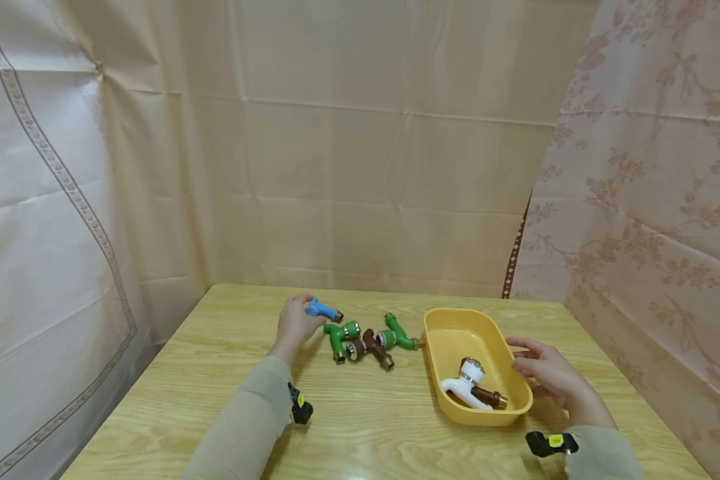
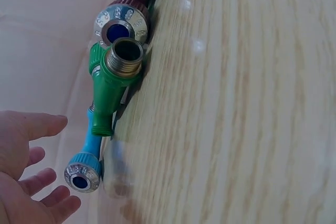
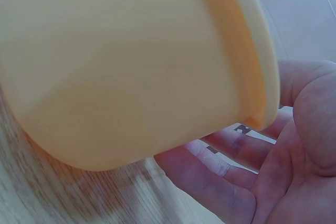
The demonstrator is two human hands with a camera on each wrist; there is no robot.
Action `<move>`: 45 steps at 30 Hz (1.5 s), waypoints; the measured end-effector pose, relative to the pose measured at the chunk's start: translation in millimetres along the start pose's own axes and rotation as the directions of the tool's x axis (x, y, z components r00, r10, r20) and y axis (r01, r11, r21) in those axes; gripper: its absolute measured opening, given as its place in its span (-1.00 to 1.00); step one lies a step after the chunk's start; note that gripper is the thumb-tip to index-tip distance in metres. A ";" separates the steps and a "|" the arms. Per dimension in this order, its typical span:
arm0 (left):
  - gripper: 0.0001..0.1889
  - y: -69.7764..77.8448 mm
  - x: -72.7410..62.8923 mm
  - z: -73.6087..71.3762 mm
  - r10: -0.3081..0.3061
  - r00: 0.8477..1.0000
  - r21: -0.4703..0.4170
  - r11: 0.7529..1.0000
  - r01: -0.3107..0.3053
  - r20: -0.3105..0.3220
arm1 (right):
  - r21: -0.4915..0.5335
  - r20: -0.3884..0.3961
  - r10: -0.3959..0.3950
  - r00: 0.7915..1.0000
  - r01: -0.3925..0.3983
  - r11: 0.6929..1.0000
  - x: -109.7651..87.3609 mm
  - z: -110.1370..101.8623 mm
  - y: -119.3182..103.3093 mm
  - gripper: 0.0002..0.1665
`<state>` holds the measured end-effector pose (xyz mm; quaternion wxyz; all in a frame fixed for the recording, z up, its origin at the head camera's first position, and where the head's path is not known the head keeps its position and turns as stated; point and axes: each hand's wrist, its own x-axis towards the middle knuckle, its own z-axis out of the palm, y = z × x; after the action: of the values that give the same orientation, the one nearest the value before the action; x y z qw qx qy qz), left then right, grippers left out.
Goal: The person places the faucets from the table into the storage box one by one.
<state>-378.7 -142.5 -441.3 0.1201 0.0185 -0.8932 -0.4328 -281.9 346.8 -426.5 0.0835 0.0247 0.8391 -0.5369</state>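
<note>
My left hand (image 1: 296,322) reaches round the handle end of a blue tap (image 1: 321,309) at the far left of the group. In the left wrist view its fingers are spread beside the blue tap's round knob (image 2: 81,178), not closed on it. Close by lies a green tap (image 1: 336,339) with a threaded brass end. My right hand (image 1: 553,373) is at the right side of a yellow plastic basin (image 1: 480,419). The right wrist view shows its loosely bent fingers (image 3: 202,182) along the basin's outer wall, close under the rim.
A brown tap (image 1: 372,347) and a second green tap (image 1: 401,333) lie between the left hand and the basin. Inside the basin are a white tap (image 1: 465,390) and a brown one (image 1: 486,397). Curtains (image 1: 360,167) surround the wooden table (image 1: 360,427).
</note>
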 end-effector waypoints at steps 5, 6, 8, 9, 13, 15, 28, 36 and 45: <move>-0.35 -3.1 2.3 1.7 -0.003 1.000 0.010 1.000 0.003 0.003 | 0.002 -0.001 0.002 1.000 -0.002 1.000 0.1 -0.4 0.3 -0.21; -0.36 -3.7 2.5 2.2 0.001 1.000 0.015 1.000 -0.001 0.002 | 0.001 -0.002 0.003 1.000 -0.003 1.000 0.3 -0.5 0.4 -0.21; -0.38 -4.8 2.8 2.9 0.002 1.000 0.018 1.000 -0.002 0.004 | 0.001 -0.002 0.006 1.000 -0.006 1.000 0.9 -0.8 0.6 -0.21; -0.38 -5.5 3.0 3.2 0.002 1.000 0.018 1.000 -0.002 0.005 | 0.003 -0.001 0.007 1.000 -0.007 1.000 1.4 -0.9 1.0 -0.21; -0.42 -7.4 3.6 4.0 -0.002 1.000 0.016 1.000 0.002 0.011 | 0.004 -0.001 0.011 1.000 -0.011 1.000 3.5 -1.4 2.8 -0.21; -0.43 -8.1 3.9 4.1 -0.006 1.000 0.024 1.000 0.006 0.013 | 0.004 -0.002 0.010 1.000 -0.010 1.000 4.2 -1.4 3.7 -0.21; -0.47 -14.3 9.3 2.9 -0.049 0.999 0.025 0.998 0.049 0.001 | -0.011 -0.017 0.014 1.000 -0.014 1.000 4.2 -0.7 1.9 -0.21; -0.50 -21.9 12.5 3.4 -0.028 1.000 0.045 0.999 0.028 -0.003 | -0.008 -0.020 0.016 1.000 -0.016 1.000 4.5 -0.2 3.2 -0.21; -0.51 -24.0 15.7 5.1 -0.043 0.999 0.050 0.998 0.042 0.018 | 0.005 -0.019 0.013 1.000 -0.013 1.000 4.5 -0.2 4.2 -0.21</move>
<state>-396.8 -155.7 -459.9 0.1017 0.0361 -0.9043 -0.4129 -285.7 348.5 -430.9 0.0791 0.0353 0.8383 -0.5384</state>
